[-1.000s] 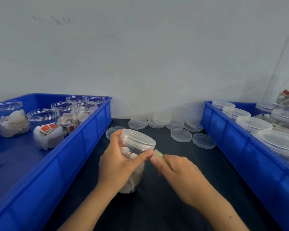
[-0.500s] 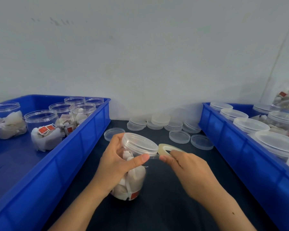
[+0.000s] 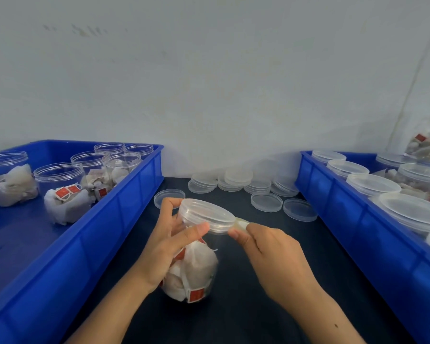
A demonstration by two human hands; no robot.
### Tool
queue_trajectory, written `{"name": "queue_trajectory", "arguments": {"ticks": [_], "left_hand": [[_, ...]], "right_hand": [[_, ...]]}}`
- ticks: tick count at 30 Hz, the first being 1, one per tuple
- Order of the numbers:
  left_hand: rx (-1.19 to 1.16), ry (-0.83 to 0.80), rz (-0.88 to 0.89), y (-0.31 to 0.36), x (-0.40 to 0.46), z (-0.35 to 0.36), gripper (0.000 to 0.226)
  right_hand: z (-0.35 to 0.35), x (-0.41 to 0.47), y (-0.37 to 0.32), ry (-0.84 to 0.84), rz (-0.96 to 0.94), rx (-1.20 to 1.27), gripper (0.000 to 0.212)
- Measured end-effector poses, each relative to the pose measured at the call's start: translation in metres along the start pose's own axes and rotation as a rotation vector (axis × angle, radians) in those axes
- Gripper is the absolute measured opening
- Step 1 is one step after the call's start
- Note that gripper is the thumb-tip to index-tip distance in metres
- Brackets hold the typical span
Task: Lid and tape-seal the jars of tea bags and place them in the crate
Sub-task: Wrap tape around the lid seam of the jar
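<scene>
Between the two blue crates, near the counter's front edge, the left hand grips a lidded jar of tea bags, tilted, thumb pressed at the lid rim. The right hand fingers pinch a roll of tape touching the lid's edge. Judged step: sealing the lid seam. Best practice would be to keep the tape taut on the seam and turn the jar steadily. Count: six open jars in the left crate; the right crate holds lidded jars, number unclear. Loose lids lie along the counter's back edge; stacks prevent a count.
</scene>
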State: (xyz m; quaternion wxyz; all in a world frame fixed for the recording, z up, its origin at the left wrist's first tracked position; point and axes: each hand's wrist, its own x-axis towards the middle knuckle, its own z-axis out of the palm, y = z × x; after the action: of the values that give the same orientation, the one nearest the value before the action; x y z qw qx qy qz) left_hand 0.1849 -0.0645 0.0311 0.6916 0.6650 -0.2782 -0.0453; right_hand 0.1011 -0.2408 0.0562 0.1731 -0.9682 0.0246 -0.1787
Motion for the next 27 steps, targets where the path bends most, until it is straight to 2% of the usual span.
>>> {"name": "queue_trajectory", "arguments": {"ticks": [4,7,10,13,15,19,24,27], "left_hand": [[0.075,0.057,0.025,0.001,-0.003,0.006,0.047],[0.205,0.229,0.069,0.001,-0.005,0.015,0.036],[0.4,0.353,0.138,0.001,-0.008,0.02,0.053],[0.471,0.341,0.088,0.002,-0.008,0.021,0.079],[0.53,0.362,0.071,0.003,-0.007,0.021,0.086],[0.451,0.413,-0.001,0.0,-0.003,0.019,0.087],[0.349,0.408,-0.007,-0.003,0.001,0.012,0.082],[0.318,0.364,0.005,-0.003,0.001,0.011,0.079]], "right_hand": [[0.002,-0.002,-0.003,0.023,0.044,0.061,0.056],[0.006,-0.004,-0.007,0.038,0.054,0.088,0.052],[0.012,-0.006,-0.01,0.035,0.053,0.134,0.05],[0.013,-0.007,-0.012,0.034,0.015,0.145,0.049],[0.012,-0.008,-0.013,0.032,-0.022,0.138,0.047],[0.01,-0.008,-0.015,-0.02,-0.05,0.14,0.044],[-0.003,-0.005,-0.005,-0.045,-0.007,0.071,0.059],[-0.007,-0.002,0.004,-0.039,0.006,0.044,0.059]]}}
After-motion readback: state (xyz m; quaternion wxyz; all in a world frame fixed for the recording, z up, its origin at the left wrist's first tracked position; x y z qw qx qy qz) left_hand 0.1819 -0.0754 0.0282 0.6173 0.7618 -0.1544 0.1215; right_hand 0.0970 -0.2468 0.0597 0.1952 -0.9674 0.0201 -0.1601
